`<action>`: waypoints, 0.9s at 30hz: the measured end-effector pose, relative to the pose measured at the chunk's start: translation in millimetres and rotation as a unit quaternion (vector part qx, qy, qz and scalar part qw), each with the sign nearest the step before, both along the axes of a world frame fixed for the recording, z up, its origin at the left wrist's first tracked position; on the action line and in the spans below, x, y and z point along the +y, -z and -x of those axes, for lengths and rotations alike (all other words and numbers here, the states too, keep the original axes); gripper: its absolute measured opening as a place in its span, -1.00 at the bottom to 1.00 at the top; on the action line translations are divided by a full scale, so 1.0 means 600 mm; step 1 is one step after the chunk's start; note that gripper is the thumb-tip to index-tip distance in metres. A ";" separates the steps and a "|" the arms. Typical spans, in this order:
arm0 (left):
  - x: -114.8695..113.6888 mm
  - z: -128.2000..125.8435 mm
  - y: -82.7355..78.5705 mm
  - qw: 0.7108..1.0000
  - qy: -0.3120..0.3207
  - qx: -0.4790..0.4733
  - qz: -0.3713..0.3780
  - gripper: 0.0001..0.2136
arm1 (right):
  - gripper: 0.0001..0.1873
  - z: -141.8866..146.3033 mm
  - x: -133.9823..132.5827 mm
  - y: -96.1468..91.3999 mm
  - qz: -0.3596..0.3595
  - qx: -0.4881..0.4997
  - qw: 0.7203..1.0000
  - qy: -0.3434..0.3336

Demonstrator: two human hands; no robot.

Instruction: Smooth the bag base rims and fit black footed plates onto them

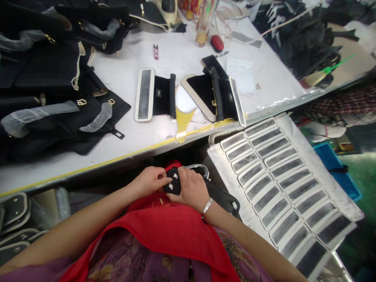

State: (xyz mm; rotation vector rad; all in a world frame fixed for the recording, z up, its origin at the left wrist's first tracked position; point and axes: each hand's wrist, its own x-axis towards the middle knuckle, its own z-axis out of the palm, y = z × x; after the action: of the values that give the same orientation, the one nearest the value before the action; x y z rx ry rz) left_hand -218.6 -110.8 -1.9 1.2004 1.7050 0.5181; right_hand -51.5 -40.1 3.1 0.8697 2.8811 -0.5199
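Note:
Low in front of the red apron, a black leather bag part (173,181) with small white patches on it lies under my hands. My right hand (192,187), with a silver bangle at the wrist, is wrapped over it. Thumb and fingers of my left hand (150,181) pinch at its left edge, close to a white patch. The part's dark body (226,197) stretches out to the right beneath my right wrist. A clear-wrapped strap (201,168) shows just beyond my right hand.
Black bags (44,74) with wrapped handles crowd the table's left. Two partly built pieces (161,96) stand near the edge by a yellow tool (182,123). Pink snips (156,51) lie farther back. At right, a board (213,154) carries rows of grey-and-white panels.

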 end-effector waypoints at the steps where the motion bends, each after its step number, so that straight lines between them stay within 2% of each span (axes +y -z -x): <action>1: 0.000 0.000 0.002 1.000 -0.009 -0.009 0.001 -0.67 | -0.29 0.000 0.001 0.000 -0.001 0.001 1.000 -0.001; 4: -0.002 0.000 0.009 0.999 -0.029 -0.024 0.009 -0.68 | -0.31 0.001 0.002 0.002 -0.001 0.002 1.000 0.000; 7: 0.000 0.004 0.011 1.000 -0.022 -0.001 0.001 -0.68 | -0.33 0.005 0.002 0.003 -0.003 0.003 1.000 0.004; 13: 0.013 0.019 0.004 0.993 0.075 0.091 -0.009 -0.64 | -0.29 0.014 -0.004 0.002 -0.011 -0.001 1.000 0.019; 16: 0.015 0.026 0.005 0.991 0.102 0.091 -0.014 -0.63 | -0.17 0.005 -0.003 -0.007 0.010 0.015 1.000 0.013; 20: 0.020 0.033 0.007 0.993 0.116 0.029 -0.011 -0.62 | 0.07 -0.050 0.010 -0.030 0.031 0.053 0.998 -0.020; 24: 0.031 0.033 0.008 0.982 0.171 -0.076 -0.011 -0.62 | 0.06 -0.129 0.025 -0.037 0.004 0.038 0.999 -0.015; 27: 0.038 0.034 0.010 0.974 0.197 -0.107 -0.027 -0.63 | 0.06 -0.157 0.026 -0.025 -0.009 0.002 1.000 -0.016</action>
State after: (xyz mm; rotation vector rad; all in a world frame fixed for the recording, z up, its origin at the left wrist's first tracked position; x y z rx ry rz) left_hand -239.1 -87.9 -7.8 1.4244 1.2371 0.4326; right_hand 42.6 -24.6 18.3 0.8260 2.9021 -0.4939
